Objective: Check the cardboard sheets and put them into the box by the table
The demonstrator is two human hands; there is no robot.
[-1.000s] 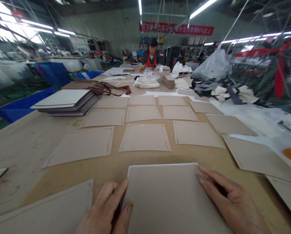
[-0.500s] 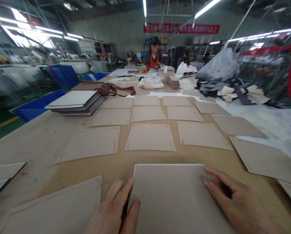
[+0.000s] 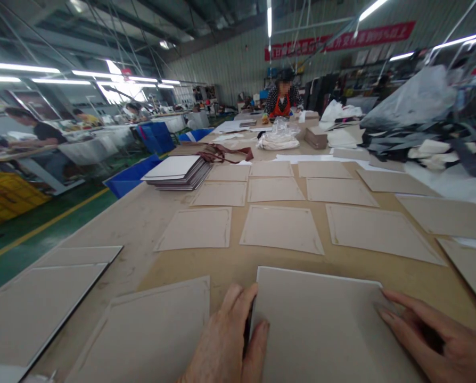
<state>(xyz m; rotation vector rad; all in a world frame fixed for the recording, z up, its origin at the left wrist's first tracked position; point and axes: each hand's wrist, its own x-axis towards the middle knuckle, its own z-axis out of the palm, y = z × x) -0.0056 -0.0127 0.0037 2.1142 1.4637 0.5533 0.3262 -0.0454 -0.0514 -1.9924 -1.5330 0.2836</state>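
Observation:
A greyish-brown cardboard panel (image 3: 318,324) with a pale edge lies in front of me, between both hands. My left hand (image 3: 230,335) grips its left side, thumb on top and fingers along the edge. At the far right corner, my right hand (image 3: 433,330) pinches the panel between thumb and fingers. Left of my left hand lies a loose panel (image 3: 154,330) with glue-like marks along its borders. Beyond the held panel, several similar panels (image 3: 280,229) are spread in rows on the table. The near end of the held panel is cut off by the frame.
A stack of boards (image 3: 176,173) stands at the table's left edge, near a blue bin (image 3: 130,175). Dark-edged panels (image 3: 62,287) lie at the near left. Plastic bags (image 3: 280,135) and fabric scraps (image 3: 441,149) are further back. A person in an orange apron (image 3: 281,103) stands at the far end.
The camera view has turned left, so the table and both hands appear further right. Both hands keep their hold on the panel, which looks slightly rotated in the frame.

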